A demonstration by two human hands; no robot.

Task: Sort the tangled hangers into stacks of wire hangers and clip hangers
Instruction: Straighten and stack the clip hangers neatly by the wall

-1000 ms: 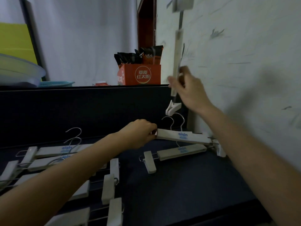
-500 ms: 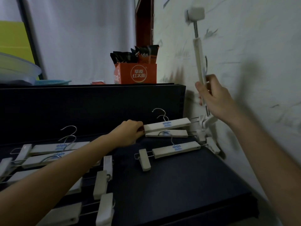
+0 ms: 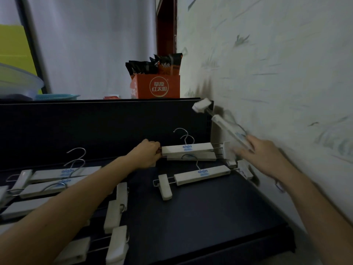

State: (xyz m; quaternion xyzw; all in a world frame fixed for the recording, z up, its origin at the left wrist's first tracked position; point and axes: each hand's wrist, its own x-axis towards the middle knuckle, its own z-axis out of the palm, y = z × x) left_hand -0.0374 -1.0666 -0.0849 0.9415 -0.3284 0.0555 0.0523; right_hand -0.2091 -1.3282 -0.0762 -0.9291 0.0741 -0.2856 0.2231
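Note:
White clip hangers with metal hooks lie on a dark surface (image 3: 200, 222). My left hand (image 3: 148, 154) grips the left end of the top hanger (image 3: 188, 149) of a small pile at the back right. A second hanger (image 3: 191, 158) lies under it, and a third hanger (image 3: 201, 175) lies in front. My right hand (image 3: 261, 156) holds a tilted, blurred clip hanger (image 3: 229, 129) near the wall, its clip end up and to the left. Several more clip hangers (image 3: 61, 173) lie at the left under my left forearm.
A dark back panel (image 3: 95, 127) rises behind the surface. On top of it stand an orange box of snack packets (image 3: 155, 86), a blue basket (image 3: 57, 96) and a clear plastic tub (image 3: 17, 83). A patterned wall (image 3: 277, 73) runs along the right.
My right hand has lowered its hanger from upright against the wall to a low tilt beside the back-right pile. My left hand keeps its grip on the top hanger's end.

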